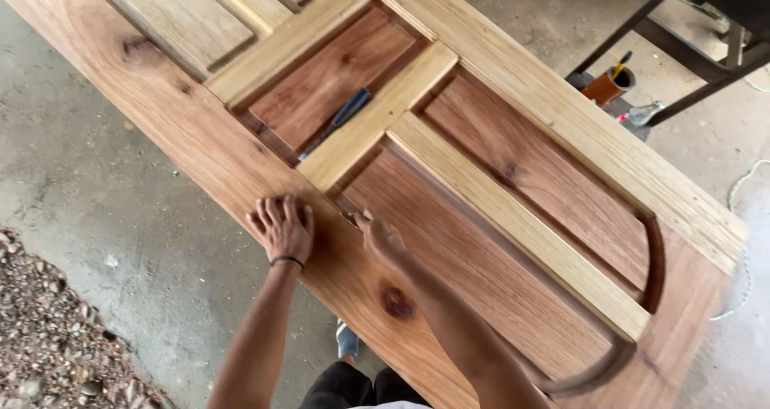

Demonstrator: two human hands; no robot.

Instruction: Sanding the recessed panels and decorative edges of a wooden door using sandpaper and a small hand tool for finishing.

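Observation:
A panelled wooden door point(513, 88) lies flat and runs diagonally across the view. My left hand point(282, 226) rests palm down with fingers spread on the door's near side rail. My right hand point(377, 234) presses its fingertips at the corner where a reddish recessed panel point(473, 257) meets the rail; nothing shows in its grip. A chisel with a dark blue handle point(337, 123) lies loose in another recessed panel, beyond both hands. A curved dark trim strip point(597, 369) lies at the door's rounded end.
Concrete floor point(96, 184) surrounds the door, with gravel point(48, 337) at the lower left. An orange pot holding tools point(608, 84) and a clear bottle point(642, 114) sit under a dark metal frame point(682, 48) at the upper right. A light cord point(742, 184) trails on the right.

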